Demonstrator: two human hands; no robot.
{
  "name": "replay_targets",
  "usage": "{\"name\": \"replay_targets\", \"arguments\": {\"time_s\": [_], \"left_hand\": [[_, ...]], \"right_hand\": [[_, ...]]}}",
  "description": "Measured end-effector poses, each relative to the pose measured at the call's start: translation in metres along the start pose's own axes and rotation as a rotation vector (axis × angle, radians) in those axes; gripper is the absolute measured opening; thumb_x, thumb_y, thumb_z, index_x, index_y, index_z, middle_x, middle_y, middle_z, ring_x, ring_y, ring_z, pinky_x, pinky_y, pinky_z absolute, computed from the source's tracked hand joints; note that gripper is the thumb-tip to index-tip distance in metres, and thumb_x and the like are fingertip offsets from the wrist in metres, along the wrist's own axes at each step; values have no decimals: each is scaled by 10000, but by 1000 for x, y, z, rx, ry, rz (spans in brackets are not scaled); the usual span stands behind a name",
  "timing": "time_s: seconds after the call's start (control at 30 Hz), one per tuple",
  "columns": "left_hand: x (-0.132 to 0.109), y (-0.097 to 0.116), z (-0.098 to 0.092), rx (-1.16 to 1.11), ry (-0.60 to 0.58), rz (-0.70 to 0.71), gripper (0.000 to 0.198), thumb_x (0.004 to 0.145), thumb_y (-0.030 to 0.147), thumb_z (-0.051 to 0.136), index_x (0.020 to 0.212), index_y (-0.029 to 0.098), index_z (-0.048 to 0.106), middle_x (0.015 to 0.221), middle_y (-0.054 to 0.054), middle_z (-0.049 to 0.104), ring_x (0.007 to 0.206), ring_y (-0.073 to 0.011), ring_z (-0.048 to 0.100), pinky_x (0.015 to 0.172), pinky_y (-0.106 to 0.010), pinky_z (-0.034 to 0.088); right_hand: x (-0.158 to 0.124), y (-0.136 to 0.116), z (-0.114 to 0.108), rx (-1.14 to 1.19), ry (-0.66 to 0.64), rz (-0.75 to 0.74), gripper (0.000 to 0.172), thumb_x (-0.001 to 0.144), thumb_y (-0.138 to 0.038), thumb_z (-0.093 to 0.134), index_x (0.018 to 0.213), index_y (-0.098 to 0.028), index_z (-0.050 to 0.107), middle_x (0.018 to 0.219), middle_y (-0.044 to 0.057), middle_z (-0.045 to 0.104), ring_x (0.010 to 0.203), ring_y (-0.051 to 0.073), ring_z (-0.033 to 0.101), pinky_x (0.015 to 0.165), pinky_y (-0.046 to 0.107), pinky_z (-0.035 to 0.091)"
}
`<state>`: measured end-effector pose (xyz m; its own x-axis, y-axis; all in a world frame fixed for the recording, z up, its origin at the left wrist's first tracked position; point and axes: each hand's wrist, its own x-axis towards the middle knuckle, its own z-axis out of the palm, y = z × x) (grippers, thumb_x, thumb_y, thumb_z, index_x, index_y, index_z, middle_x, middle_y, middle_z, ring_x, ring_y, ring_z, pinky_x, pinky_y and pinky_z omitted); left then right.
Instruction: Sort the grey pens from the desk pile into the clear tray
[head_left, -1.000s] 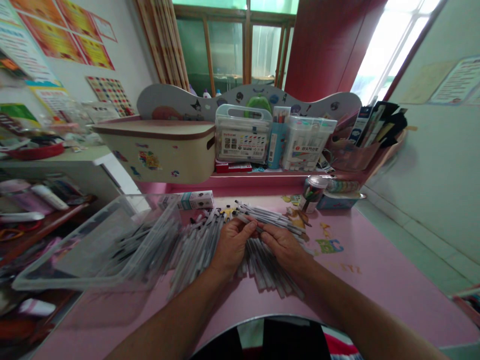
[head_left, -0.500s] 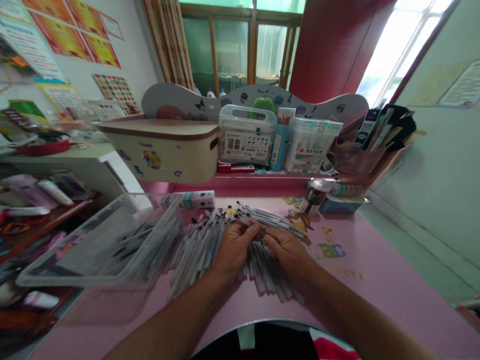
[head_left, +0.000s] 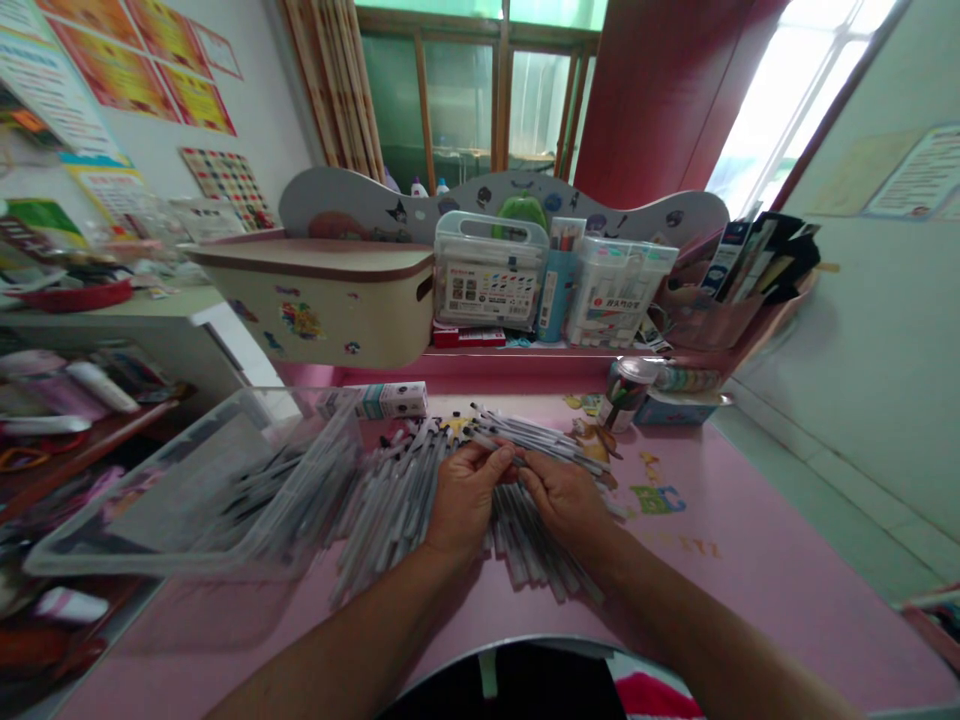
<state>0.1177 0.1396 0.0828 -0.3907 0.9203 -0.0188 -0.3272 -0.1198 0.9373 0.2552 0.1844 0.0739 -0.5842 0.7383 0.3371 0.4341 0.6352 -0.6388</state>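
Pinched btwn fingertips: a slim pen [head_left: 484, 438], its far end poking out up-left past my L hand [head_left: 465, 495]. R hand [head_left: 564, 500] is closed at the near end, fingertips right by the L thumb; exact contact there partly hidden. Both hands are above the desk [head_left: 757, 600], mid-front, w/ loose pens all round.

L of my hands, a thick spread of pens [head_left: 394, 505], mostly lengthwise to me. Under & btwn my wrists, another fan of pens [head_left: 536, 560], ends toward me. Just beyond the R hand, a bundle [head_left: 547, 436] lies slanted.

Far L, a clear plastic tub [head_left: 142, 567] w/ more pens [head_left: 274, 490] inside, too blurry to count. Behind the L spread, a small white-&-teal box [head_left: 394, 400]. Back R, a lidded jar [head_left: 628, 388] next to a blue box [head_left: 675, 409]. Shelf behind: cream bin [head_left: 337, 312], handled marker case [head_left: 491, 272], blue tube [head_left: 553, 297], clear pen case [head_left: 619, 292].
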Motion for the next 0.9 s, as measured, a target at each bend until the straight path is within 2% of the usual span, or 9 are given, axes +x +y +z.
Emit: {"name": "replay_targets", "arguments": {"time_s": [0.1,0.23,0.47,0.57,0.7,0.77,0.8,0.83,0.9], "left_hand": [[2,-1,-2,4,-18,14,223,704,335,778,797,138,730,774,-37,712,660,-132,619,675,-263,511],[2,4,-3,29,-57,25,193,733,327,749,790,145,729,743,-29,705,640,-123,599,657,-247,486],[-1,9,-2,74,-8,3,207,712,333,771,780,140,738,731,-38,715,652,-139,617,667,-263,495],[-1,8,-2,73,-5,13,202,718,329,766,778,138,735,735,-40,714,668,-144,624,677,-265,499],[-1,8,-5,88,-48,56,176,747,318,739,776,145,721,723,-29,701,672,-148,624,684,-266,497],[-1,9,-7,109,-88,71,166,764,318,721,770,152,716,701,-19,685,660,-145,615,678,-262,489],[-1,10,-7,121,-104,74,165,768,319,717,768,155,715,693,-17,678,653,-142,609,672,-258,483],[0,11,-8,132,-115,75,165,768,322,716,764,157,715,685,-16,672,646,-140,602,667,-255,477],[0,13,-9,145,-133,69,169,760,328,721,756,159,717,676,-18,664,638,-140,592,664,-256,470]], "right_hand": [[2,1,-1,130,4,-10,348,957,-278,462,1239,-237,661,1096,72,737,1106,261,636,996,416,449],[4,-3,-6,335,-56,-55,392,962,-240,429,1304,-231,621,1229,59,687,1187,242,590,1050,420,412],[0,-7,-3,259,-30,-16,344,971,-257,440,1224,-238,673,1092,61,731,1027,232,652,966,397,457],[0,-7,-1,221,-14,5,339,967,-275,444,1201,-236,687,1032,66,736,974,236,658,984,411,444],[3,-7,-3,450,-55,5,321,956,-319,471,1166,-224,694,1007,59,719,971,224,639,1004,413,431],[3,-5,-3,670,-118,65,302,933,-351,517,1137,-210,688,870,37,691,794,182,629,868,354,501],[3,-4,-3,790,-160,127,299,916,-373,544,1124,-204,678,755,11,645,645,147,579,730,304,519],[2,-3,-3,910,-203,203,302,896,-396,574,1106,-199,663,646,-25,565,509,110,481,575,249,483],[0,-1,-3,1122,-284,355,319,855,-435,623,1063,-193,619,536,-87,390,390,65,263,377,182,289]]}}
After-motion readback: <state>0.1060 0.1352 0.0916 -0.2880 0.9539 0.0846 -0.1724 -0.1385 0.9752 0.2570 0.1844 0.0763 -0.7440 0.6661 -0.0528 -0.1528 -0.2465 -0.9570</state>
